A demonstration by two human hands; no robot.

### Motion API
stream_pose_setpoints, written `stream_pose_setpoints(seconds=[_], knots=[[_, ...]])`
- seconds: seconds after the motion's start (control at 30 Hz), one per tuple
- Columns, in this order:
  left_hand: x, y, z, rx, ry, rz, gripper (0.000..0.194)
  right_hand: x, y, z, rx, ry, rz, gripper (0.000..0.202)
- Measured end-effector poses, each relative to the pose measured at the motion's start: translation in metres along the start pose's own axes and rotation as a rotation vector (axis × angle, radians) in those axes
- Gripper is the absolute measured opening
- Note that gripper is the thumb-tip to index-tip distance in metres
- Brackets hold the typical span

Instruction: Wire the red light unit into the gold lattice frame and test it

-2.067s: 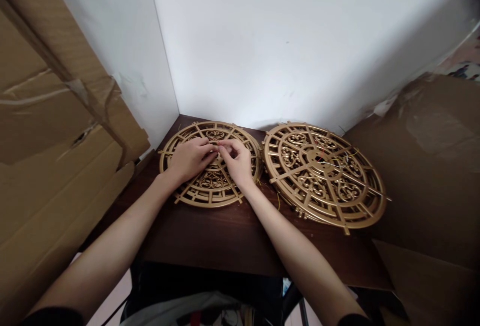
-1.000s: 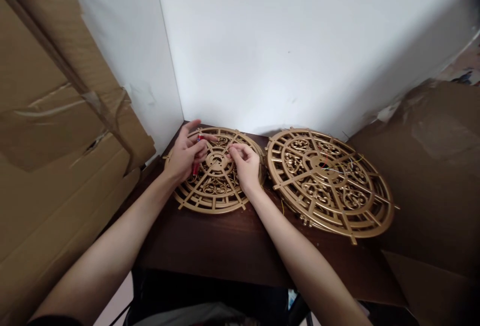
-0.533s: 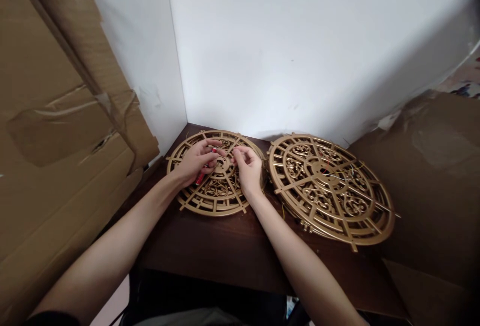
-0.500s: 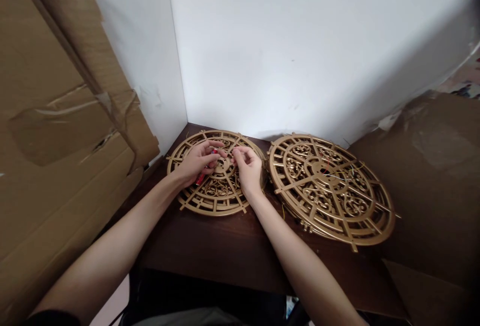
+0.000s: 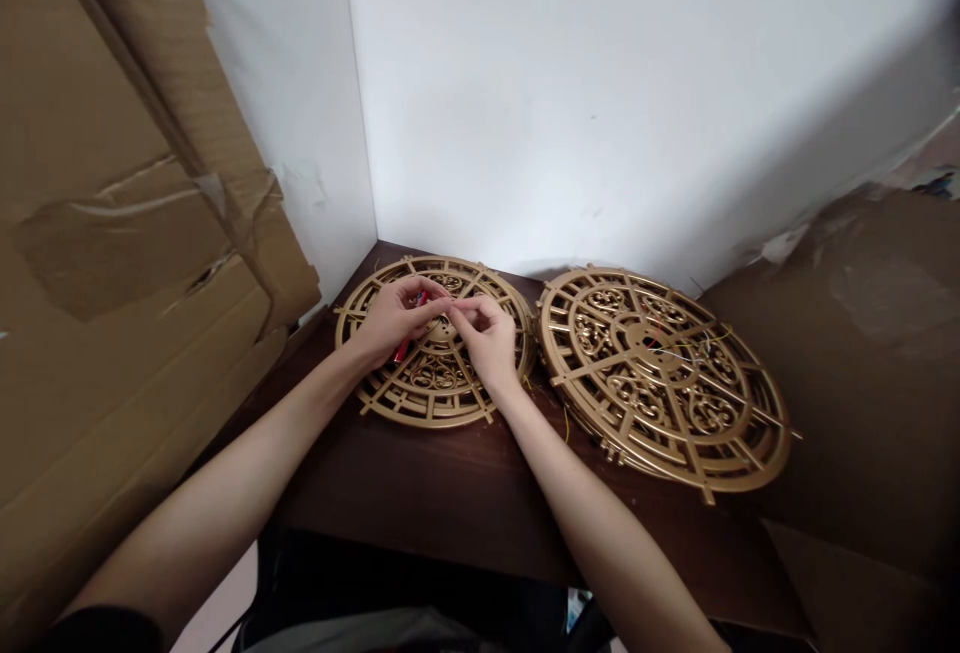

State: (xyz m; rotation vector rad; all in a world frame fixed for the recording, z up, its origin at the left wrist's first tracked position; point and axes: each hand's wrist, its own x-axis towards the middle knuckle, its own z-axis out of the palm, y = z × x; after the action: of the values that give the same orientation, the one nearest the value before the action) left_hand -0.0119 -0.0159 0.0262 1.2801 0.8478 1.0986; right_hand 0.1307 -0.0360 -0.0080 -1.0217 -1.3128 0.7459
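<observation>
Plainly, the left side of the frame is filled by cardboard (image 5: 97, 353). Near the centre, a red tool (image 5: 402, 349) is held in the curled left hand (image 5: 391, 321), above the left disc (image 5: 429, 421), which is laid on the table (image 5: 420, 493). The right hand (image 5: 491, 345) is closed in a pinch, its fingertips brought to the left's; anything pinched is too small to tell. Right of centre, thin wires (image 5: 694, 344) are strewn over the right disc (image 5: 658, 361).
</observation>
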Motion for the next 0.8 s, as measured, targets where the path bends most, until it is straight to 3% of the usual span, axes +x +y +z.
stream_pose_setpoints(seconds=[0.8], knots=[[0.0014, -0.0017, -0.0012, -0.035, 0.006, 0.043, 0.018, 0.0008, -0.0002, 0.0002, -0.006, 0.004, 0.033, 0.018]])
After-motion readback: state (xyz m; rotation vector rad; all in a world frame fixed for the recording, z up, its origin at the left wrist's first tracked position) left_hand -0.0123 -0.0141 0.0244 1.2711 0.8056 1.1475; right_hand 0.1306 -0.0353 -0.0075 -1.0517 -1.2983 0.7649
